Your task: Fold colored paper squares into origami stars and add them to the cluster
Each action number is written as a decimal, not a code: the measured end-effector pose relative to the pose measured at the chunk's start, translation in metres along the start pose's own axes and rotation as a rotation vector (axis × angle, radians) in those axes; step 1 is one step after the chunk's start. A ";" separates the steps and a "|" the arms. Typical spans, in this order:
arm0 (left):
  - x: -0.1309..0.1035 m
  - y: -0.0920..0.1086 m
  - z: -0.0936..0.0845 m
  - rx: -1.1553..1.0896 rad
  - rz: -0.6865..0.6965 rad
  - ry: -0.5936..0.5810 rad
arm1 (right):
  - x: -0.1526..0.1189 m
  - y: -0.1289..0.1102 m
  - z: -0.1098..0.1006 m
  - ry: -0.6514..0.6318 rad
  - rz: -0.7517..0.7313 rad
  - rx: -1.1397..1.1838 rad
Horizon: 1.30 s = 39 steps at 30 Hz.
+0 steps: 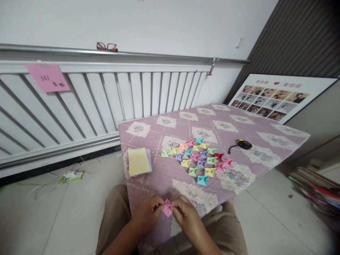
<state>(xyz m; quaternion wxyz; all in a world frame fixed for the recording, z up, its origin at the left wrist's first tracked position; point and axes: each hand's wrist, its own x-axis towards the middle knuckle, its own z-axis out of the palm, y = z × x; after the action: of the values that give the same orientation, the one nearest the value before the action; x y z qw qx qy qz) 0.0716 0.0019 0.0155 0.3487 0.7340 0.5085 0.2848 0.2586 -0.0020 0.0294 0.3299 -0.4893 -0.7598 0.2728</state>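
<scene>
Between my two hands is a small pink folded paper (pixel 167 208), diamond-shaped from above, near the table's front edge. My left hand (pixel 148 211) pinches its left side with thumb and fingertips. On the opposite side, my right hand (pixel 186 213) grips the paper the same way, fingers closed. Farther up lie rows of small folded paper pieces in several colours, the nearest a blue folded piece (pixel 202 180). To the left of them rests a stack of coloured paper sheets (pixel 139 162) with a yellow sheet on top.
A patterned purple cloth covers the table (pixel 159 182). A coiled black cable (pixel 243 144) lies at its right. Behind stands a white radiator (pixel 146 92) with a pink note (pixel 49 78) on it; glasses (pixel 107 47) sit on the pipe. A power strip (pixel 73 176) is on the floor.
</scene>
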 end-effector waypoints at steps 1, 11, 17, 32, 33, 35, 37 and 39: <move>0.000 0.001 0.000 -0.031 -0.006 0.010 | 0.000 -0.002 -0.002 0.004 0.013 0.021; 0.001 -0.006 0.005 -0.378 -0.143 0.147 | -0.001 -0.006 -0.009 0.161 0.097 0.237; 0.000 -0.005 0.009 -0.419 -0.237 0.166 | -0.006 0.001 -0.005 0.228 0.198 0.332; -0.005 -0.005 0.014 -0.310 -0.288 0.175 | -0.007 0.009 0.006 0.203 0.259 0.371; -0.005 -0.006 0.013 -0.263 -0.281 0.176 | -0.007 0.012 0.006 0.208 0.243 0.346; -0.005 -0.006 0.010 -0.161 -0.254 0.169 | -0.006 0.017 0.004 0.200 0.216 0.282; -0.005 -0.005 0.006 -0.075 -0.208 0.155 | -0.005 0.019 0.002 0.166 0.193 0.210; -0.005 -0.003 0.003 -0.013 -0.149 0.136 | -0.004 0.019 0.001 0.123 0.170 0.139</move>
<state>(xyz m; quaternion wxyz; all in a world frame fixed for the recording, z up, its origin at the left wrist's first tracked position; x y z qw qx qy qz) 0.0701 -0.0026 0.0110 0.3384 0.6709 0.5822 0.3105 0.2700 0.0017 0.0137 0.3846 -0.5438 -0.6732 0.3212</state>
